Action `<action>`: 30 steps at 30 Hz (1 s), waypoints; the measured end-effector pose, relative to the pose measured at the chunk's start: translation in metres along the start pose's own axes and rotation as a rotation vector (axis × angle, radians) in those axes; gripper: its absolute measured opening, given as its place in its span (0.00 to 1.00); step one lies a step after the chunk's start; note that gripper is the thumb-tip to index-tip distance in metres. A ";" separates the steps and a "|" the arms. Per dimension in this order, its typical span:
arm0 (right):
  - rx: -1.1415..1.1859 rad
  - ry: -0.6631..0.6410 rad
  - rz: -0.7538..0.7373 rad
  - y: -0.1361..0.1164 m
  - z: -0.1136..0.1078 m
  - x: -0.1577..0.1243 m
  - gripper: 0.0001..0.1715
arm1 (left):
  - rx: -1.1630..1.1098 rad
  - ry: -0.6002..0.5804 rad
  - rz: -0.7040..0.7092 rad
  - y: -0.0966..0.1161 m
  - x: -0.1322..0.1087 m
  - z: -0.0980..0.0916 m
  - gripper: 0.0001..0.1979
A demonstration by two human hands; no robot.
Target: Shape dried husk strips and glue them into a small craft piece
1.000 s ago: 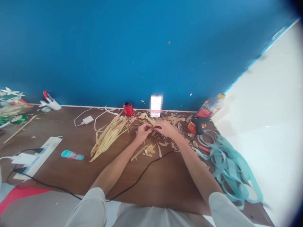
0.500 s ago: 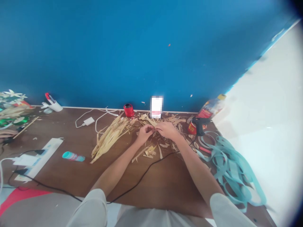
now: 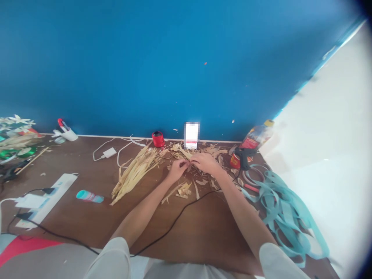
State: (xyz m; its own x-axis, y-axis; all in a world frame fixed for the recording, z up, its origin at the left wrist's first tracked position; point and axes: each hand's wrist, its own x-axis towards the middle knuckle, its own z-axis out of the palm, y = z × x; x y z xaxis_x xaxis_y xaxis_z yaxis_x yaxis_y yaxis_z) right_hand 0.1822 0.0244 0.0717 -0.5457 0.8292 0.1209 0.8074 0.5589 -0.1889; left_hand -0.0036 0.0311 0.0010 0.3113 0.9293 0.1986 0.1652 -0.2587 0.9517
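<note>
My left hand (image 3: 178, 170) and my right hand (image 3: 205, 163) meet over a litter of dried husk scraps (image 3: 216, 150) near the back of the table. The fingers of both are bent into pinches, with the fingertips close together. Whatever lies between them is too small and too covered to name. Left of my left hand lies a bundle of pale dried husks (image 3: 132, 176). A few loose husk pieces (image 3: 184, 190) are on the wood just below my hands.
A bright phone-like screen (image 3: 191, 135) leans against the wall. A red container (image 3: 158, 139) is beside it. At right are a glue gun (image 3: 245, 155) and tangled teal ribbon (image 3: 286, 211); a black cord (image 3: 180, 214) crosses the table. A power strip (image 3: 52, 199) lies left.
My hands stay together at the same spot with hardly any shift. The view has tilted slightly upward. Another person's hand at the far left edge has gone out of view.
</note>
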 end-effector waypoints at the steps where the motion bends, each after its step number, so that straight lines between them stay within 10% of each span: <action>1: 0.007 0.000 -0.005 0.001 0.000 0.000 0.12 | 0.000 0.003 0.005 -0.001 0.000 0.000 0.13; 30: -0.038 -0.004 0.038 0.011 -0.009 -0.007 0.11 | -0.055 -0.002 -0.038 -0.004 0.002 0.005 0.14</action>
State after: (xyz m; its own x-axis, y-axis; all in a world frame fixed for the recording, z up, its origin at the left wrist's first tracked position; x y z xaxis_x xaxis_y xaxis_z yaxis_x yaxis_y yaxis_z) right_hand 0.1965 0.0249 0.0774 -0.5148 0.8501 0.1108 0.8358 0.5265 -0.1560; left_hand 0.0010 0.0323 -0.0037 0.3076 0.9376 0.1620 0.1248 -0.2085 0.9700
